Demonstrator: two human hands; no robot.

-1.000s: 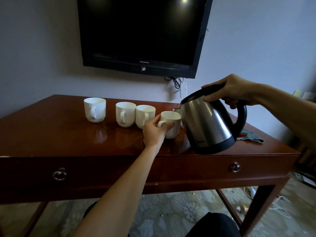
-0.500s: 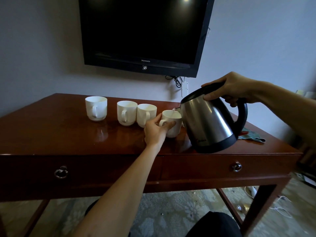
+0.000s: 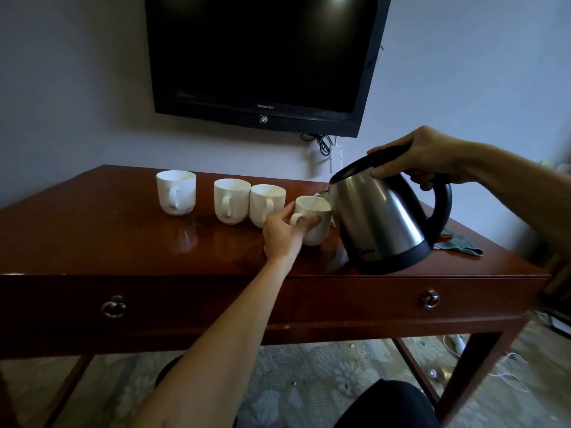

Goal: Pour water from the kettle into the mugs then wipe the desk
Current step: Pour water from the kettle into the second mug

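Dark wooden desk (image 3: 92, 242) carries four white mugs. Left hand (image 3: 282, 234) grips the rightmost mug (image 3: 313, 222) at its handle. Right hand (image 3: 423, 156) curls around the handle of the kettle (image 3: 380, 220), tilted, spout over that mug's rim. Green cloth (image 3: 460, 242) lies behind the kettle.

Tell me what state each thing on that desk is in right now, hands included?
Kettle: tilted, spout over the rightmost mug, lid closed.
Rightmost mug: upright, being filled.
Other three mugs: upright on the desk; contents not visible.
Left hand: holds the rightmost mug.
Right hand: grips the kettle's handle.
Cloth: crumpled on the desk, untouched.
Drawers: closed.
TV: screen dark.
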